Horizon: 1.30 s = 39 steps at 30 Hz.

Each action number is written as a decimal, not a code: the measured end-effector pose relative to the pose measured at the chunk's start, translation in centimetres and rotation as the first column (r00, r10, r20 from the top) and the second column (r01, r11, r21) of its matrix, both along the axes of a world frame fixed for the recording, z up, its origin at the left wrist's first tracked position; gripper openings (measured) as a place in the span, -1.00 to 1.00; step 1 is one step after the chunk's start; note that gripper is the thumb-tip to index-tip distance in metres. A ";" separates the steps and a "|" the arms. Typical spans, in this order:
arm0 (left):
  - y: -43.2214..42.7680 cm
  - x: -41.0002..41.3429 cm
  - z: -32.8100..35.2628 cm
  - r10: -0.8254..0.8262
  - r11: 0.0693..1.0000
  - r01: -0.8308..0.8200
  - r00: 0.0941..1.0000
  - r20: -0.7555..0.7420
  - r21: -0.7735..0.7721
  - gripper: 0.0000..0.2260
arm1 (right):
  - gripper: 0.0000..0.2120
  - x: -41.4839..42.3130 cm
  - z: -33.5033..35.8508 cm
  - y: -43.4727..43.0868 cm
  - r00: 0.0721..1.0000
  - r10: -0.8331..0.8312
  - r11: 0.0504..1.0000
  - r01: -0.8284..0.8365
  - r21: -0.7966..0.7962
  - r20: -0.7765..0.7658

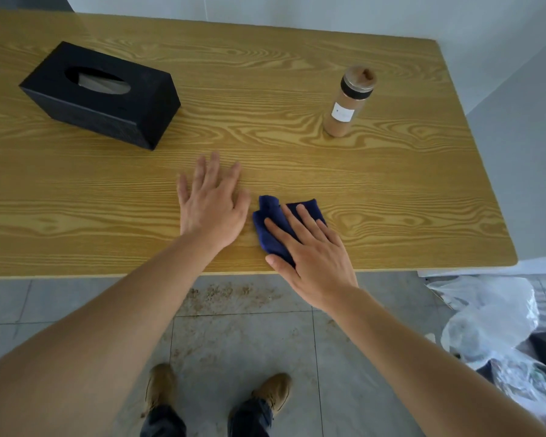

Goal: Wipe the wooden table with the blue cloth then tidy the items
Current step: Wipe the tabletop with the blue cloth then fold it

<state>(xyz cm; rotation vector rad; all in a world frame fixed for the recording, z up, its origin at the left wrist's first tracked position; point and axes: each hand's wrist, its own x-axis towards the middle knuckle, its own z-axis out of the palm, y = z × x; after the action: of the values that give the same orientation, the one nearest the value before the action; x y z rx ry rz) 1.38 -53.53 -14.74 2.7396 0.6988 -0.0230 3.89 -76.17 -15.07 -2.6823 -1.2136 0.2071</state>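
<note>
The wooden table [297, 159] fills the upper half of the view. A dark blue cloth [267, 227] lies bunched near the front edge, a little right of centre. My right hand [312, 250] presses flat on top of the cloth, fingers spread and pointing up-left. My left hand [212, 203] rests flat on the bare wood just left of the cloth, fingers apart, holding nothing. A black tissue box [101, 96] sits at the back left. At the back right stands a jar of brown powder [349, 102] with a black band under its lid.
The table's front edge runs across mid-frame, its right edge near the grey wall. Below lies a tiled floor with brown dust [230, 296] and my shoes [271, 394]. Crumpled clear plastic bags [492, 326] lie on the floor at the right.
</note>
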 end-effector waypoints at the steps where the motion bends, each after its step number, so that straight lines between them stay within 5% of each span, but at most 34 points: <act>1: -0.9 0.7 0.2 -0.027 1.000 0.027 0.999 0.025 -0.013 -0.42 | -0.44 -0.4 -0.1 -0.6 1.000 0.002 0.999 -0.002 0.037 0.011; 6: -4.0 2.5 -0.5 -0.080 0.997 0.080 0.996 -0.024 0.001 -0.42 | -0.59 -1.9 -0.1 -3.9 0.997 0.005 0.961 0.016 0.275 -0.077; 9: -4.3 2.3 -1.4 -0.099 0.991 0.104 0.993 -0.059 0.088 -0.40 | -0.70 -1.4 0.8 -5.0 0.954 -0.008 0.922 0.123 0.368 -0.299; 11: -4.3 2.3 -1.6 -0.099 0.990 0.102 0.994 -0.042 0.094 -0.41 | -0.77 -0.7 2.0 -5.3 0.848 -0.031 0.872 0.282 0.400 -0.530; 15: -4.4 2.5 -1.8 -0.077 0.991 0.082 0.996 -0.048 0.104 -0.37 | -0.73 1.1 4.8 -5.5 0.554 -0.089 0.653 0.660 0.372 -0.827; 19: -4.5 2.5 -1.8 -0.067 0.993 0.072 0.996 -0.056 0.098 -0.32 | -0.64 5.6 6.9 -5.0 0.534 -0.288 0.414 0.818 0.399 -0.795; 23: -4.5 2.6 -1.9 -0.068 0.991 0.075 0.995 -0.068 0.113 -0.32 | -0.61 11.7 6.0 -4.2 0.701 -0.507 0.558 0.711 0.429 -0.501; 27: -4.5 2.7 -1.9 -0.069 0.991 0.075 0.996 -0.060 0.111 -0.32 | -0.55 17.4 2.5 -2.7 0.684 -0.711 0.643 0.727 0.242 -0.163; 32: -4.5 2.6 -1.8 -0.067 0.991 0.074 0.996 -0.065 0.116 -0.33 | -0.41 18.8 -0.1 -1.2 0.748 -0.656 0.754 0.655 -0.043 -0.101; 39: -4.5 2.6 -1.6 -0.065 0.990 0.073 0.995 -0.072 0.121 -0.32 | -0.34 15.3 -0.3 -1.0 0.848 -0.528 0.847 0.521 -0.104 -0.055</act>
<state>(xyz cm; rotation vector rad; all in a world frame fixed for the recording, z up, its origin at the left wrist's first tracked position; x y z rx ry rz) 4.00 -58.02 -16.34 2.8931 0.6431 -0.0912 19.17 -77.12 -15.32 -2.9219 -0.4145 0.2842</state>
